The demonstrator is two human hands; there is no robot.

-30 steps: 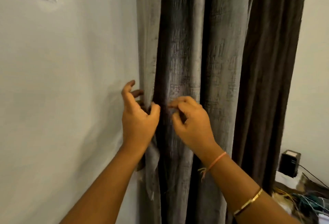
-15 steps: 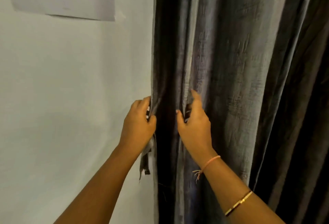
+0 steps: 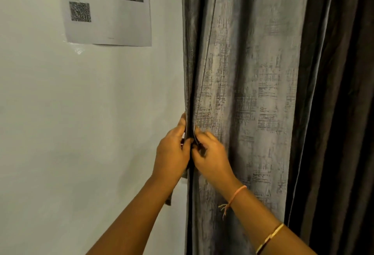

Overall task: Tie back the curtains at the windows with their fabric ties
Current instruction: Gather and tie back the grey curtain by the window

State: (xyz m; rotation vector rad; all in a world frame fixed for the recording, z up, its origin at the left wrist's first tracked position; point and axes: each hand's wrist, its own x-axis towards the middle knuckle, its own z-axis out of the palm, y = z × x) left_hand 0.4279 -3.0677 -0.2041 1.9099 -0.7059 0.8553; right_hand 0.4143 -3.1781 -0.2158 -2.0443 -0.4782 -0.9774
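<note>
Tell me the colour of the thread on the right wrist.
Pale orange; the thread shows best in the head view.

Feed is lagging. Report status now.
Left grip, right grip both pinch left edge of grey textured fabric curtain. Dark fabric strip hangs below left grip, untied. No obstruction seen.

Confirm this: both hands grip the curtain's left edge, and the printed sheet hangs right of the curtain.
One error: the head view shows the printed sheet on the wall left of the curtain. The left hand and right hand do grip its left edge.
</note>
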